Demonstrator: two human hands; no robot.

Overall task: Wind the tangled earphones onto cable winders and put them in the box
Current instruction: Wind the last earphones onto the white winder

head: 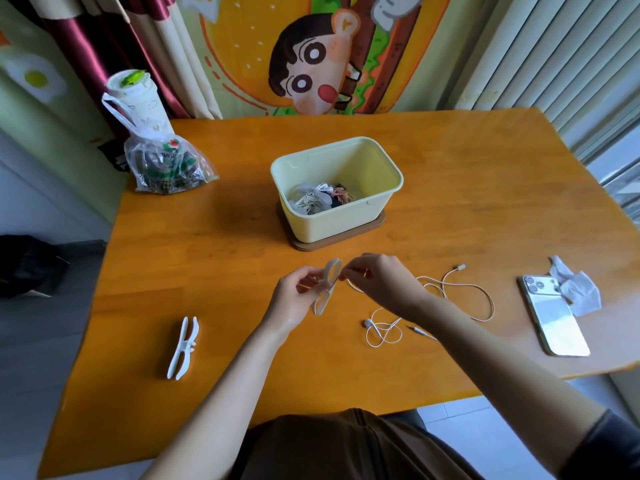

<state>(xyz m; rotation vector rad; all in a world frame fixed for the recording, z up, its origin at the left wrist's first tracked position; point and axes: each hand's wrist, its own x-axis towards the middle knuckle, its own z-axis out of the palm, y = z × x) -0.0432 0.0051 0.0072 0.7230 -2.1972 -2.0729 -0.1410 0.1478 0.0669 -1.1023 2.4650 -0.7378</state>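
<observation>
Judging from the box (337, 188) — several wound bundles already inside — the job looks partly done; just in front of it the left hand (294, 299) grips a winder (327, 285), the right hand (377, 282) pinches the loose earphones (381, 332) cable beside it; a spare winder (183, 348) waits front-left.

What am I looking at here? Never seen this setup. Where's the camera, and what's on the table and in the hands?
No robot: one wide-angle camera on a person's head looks down at their bare hands. The left hand holds a white cable winder; the right hand pinches the white earphones' cable against it. The rest of that cable lies loose on the wooden table, beside a pinkish cable. A spare winder lies left. The pale yellow box already holds wound items. Also there: phone, crumpled tissue, plastic bag.
</observation>
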